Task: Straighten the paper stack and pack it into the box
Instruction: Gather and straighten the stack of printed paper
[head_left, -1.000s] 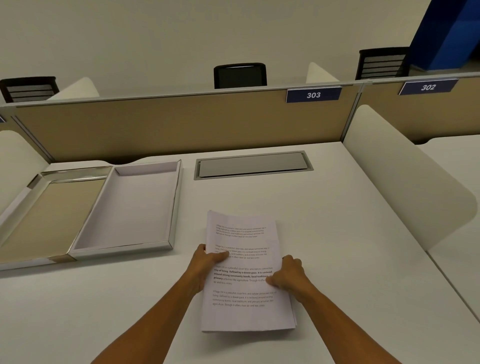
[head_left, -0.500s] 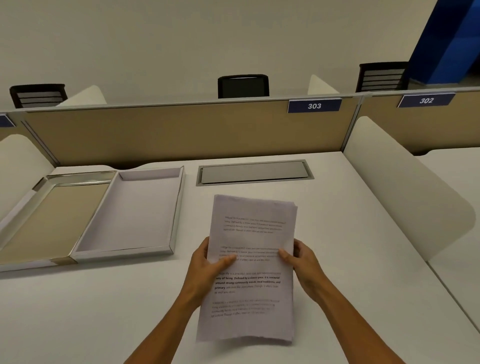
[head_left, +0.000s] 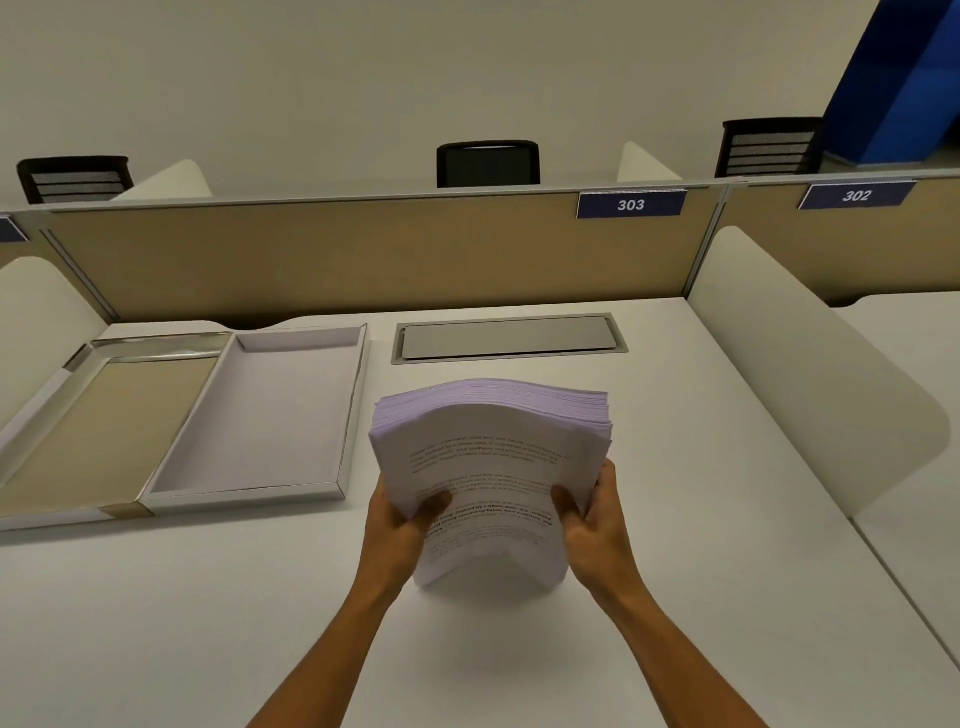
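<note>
White and bare, the bench (head_left: 675, 519) runs back to a tan partition (head_left: 363, 254) carrying number plates, with a grey cable hatch (head_left: 509, 338) set into the surface near the partition and dark chair backs showing beyond it.

Both hands hold the paper stack (head_left: 491, 467) upright in front of the person. Its lower short edge appears to rest on the bench, and its upper part bows toward the camera so the fanned top edges show. The left hand (head_left: 397, 530) clamps the left long edge, thumb across the printed face; the right hand (head_left: 597, 525) does the same on the right edge. The fingers (head_left: 605, 480) of each hand curl round behind the sheets — closed on the paper, not spread.

As I read it, this is the squaring step, the stack stood on end so it can be tapped level.

The box (head_left: 353, 410) lies open to the left and slightly farther back, well apart from the stack — its white tray nearer, and its tan-lined lid (head_left: 104, 441) beyond that. The tray's long axis runs away from the person. The stack would therefore need laying flat, with its long edges pointing away from the person, and carrying leftward; the left hand is the nearer one to lead.
</note>
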